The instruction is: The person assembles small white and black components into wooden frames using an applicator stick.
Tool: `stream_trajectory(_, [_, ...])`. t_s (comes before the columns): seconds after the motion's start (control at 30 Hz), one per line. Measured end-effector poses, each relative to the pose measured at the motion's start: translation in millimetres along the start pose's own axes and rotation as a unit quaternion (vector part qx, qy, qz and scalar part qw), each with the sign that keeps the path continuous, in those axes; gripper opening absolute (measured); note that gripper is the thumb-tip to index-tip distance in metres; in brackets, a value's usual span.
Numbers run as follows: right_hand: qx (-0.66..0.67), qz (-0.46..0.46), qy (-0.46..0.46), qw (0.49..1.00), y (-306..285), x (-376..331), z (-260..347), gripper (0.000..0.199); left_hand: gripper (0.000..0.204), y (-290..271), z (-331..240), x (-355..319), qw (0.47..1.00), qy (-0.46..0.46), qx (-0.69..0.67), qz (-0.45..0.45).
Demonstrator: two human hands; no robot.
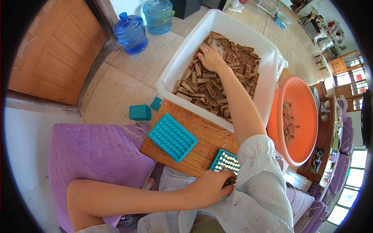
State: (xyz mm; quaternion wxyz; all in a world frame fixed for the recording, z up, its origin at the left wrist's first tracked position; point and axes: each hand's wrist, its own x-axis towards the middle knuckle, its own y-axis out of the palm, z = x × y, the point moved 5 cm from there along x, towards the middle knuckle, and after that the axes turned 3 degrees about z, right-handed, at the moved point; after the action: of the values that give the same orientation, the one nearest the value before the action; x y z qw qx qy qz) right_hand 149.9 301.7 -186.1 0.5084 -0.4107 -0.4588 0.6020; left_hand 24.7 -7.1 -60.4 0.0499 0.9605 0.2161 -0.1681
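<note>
My right hand (211, 59) reaches into a large white plastic tub (182, 46), with fingers apart on a heap of small brown trough-shaped pieces (210, 90); no piece shows in its grasp. Close to my body, my left hand (208, 189) is closed around something small and dark (230, 181), mostly hidden by the fingers. Just beyond it, a teal tray (214, 166) filled with rows of round white-topped parts lies on a wooden board, partly covered by my hand and sleeve. A second teal tray (173, 136) with bare round sockets lies on the board to the left.
The wooden board (210, 145) sits against the tub's near side. An orange basin (298, 83) with brown bits stands right. Stacked teal trays (140, 112) are on the floor, left. Beyond are blue water jugs (131, 35), a purple quilted cover (97, 155) and a distant person (316, 25).
</note>
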Motion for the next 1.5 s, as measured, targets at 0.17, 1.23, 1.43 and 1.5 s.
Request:
stream_trajectory(0.17, [-0.008,0.108,-0.089,0.99,-12.3,-13.6,-1.0,0.035,0.025,-0.5,0.1,-0.7,1.0,-0.001,-0.015,-0.004])
stream_trajectory(1.23, [0.147,-0.092,0.018,0.985,-78.8,10.9,-52.0,0.021,0.024,-0.1,0.9,3.1,0.999,0.011,-0.035,-0.029])
stream_trajectory(1.43, [0.32,0.018,0.063,0.945,-126.0,-67.0,-54.2,0.014,0.027,-5.9,-2.3,5.7,0.998,0.012,-0.028,-0.055])
stream_trajectory(1.5, [0.507,0.05,0.093,0.855,-137.5,-112.0,-35.1,0.014,0.027,-10.0,-2.8,8.6,0.998,0.017,-0.022,-0.051])
